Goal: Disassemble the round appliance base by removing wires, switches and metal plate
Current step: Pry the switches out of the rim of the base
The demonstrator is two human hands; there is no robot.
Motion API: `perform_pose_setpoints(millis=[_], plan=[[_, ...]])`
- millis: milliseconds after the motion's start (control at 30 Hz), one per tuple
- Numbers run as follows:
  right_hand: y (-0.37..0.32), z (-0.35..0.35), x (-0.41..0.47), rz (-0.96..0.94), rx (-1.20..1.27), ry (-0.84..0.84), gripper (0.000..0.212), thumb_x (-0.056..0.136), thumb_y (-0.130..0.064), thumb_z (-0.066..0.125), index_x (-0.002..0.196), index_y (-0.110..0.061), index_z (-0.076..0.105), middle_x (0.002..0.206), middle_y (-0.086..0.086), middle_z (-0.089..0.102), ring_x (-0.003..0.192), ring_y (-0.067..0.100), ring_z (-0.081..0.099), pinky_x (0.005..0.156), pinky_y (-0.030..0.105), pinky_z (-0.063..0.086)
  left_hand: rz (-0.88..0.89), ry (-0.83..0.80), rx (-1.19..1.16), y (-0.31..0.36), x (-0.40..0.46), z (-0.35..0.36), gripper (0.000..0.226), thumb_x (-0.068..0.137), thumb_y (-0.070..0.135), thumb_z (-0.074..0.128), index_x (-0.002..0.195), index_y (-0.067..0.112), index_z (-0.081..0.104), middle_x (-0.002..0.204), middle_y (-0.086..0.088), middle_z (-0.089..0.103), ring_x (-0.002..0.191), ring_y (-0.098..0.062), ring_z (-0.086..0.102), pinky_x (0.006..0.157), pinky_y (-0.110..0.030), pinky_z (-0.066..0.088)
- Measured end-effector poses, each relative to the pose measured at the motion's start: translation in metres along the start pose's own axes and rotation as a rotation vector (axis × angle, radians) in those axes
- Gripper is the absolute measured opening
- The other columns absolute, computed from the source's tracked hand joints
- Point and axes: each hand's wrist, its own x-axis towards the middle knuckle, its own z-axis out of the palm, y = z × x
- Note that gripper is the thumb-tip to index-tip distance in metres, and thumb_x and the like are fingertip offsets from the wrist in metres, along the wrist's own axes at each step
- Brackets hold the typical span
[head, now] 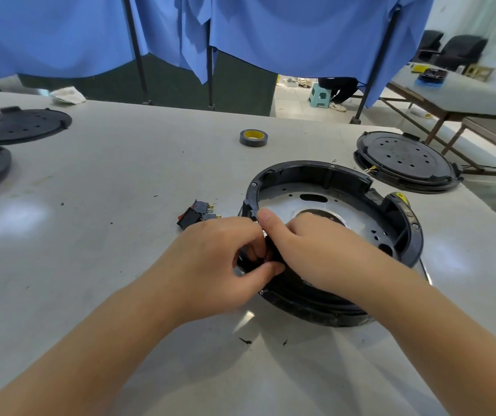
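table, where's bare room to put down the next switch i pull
Bare table between the tape roll and loose switches, and near your left forearm. Crowded around the round base, where both hands work, and toward the right lid.

Round base (315, 172): matt black plastic rim. Inner plate (357, 217): smooth bright metal. Table (120, 190): smooth, slightly glossy. Far curtain (270, 28): blue cloth.

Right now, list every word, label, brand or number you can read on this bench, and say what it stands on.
None can be read.
Roll of tape: yellow inner label with dark marks, too small to read.
Yellow tab on the round appliance base: a dark mark, too blurred.
Loose switches: no legible marking.
Perforated black cover: nothing legible.
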Motion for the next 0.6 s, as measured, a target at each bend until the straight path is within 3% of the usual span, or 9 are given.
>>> perform_pose_setpoints(millis=[300, 600], plan=[[0.0006, -0.0059, 0.0024, -0.007, 0.061, -0.081, 0.069, 0.093, -0.066, 0.021, 0.05, -0.016, 0.04, 0.048, -0.001, 0.044, 0.049, 0.016, 0.045, 0.052, 0.031, 0.03, -0.001, 0.015, 0.026, -0.0002, -0.0005, -0.0003, 0.03, 0.079, 0.05, 0.055, 0.073, 0.021, 0.058, 0.066, 0.011, 0.057, 0.061, -0.01, 0.052, 0.057, -0.035, 0.046], [0.0011, -0.0054, 0.0033, -0.042, 0.107, -0.093, 0.066, 0.095, -0.062, 0.026, 0.048, -0.017, 0.036, 0.031, -0.008, 0.035, 0.031, 0.006, 0.034, 0.049, 0.03, 0.028, 0.003, 0.014, 0.064, 0.0003, 0.0002, -0.0022, 0.033, 0.078, 0.052, 0.054, 0.073, 0.02, 0.057, 0.066, 0.011, 0.055, 0.061, -0.01, 0.051, 0.056, -0.033, 0.045]])
